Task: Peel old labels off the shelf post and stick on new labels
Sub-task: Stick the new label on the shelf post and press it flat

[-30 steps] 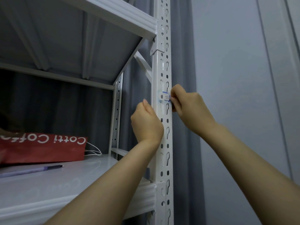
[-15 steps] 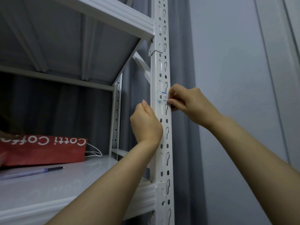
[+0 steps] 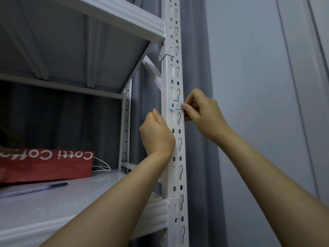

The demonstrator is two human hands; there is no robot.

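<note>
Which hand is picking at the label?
The right hand, pinching the label at its right edge; the left hand sits lower, against the shelf post.

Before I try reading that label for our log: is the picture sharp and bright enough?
Head view: dim, flat light; the label on the shelf post shows blue lines, but its writing is too soft to read; the right hand pinches its right edge.
</note>
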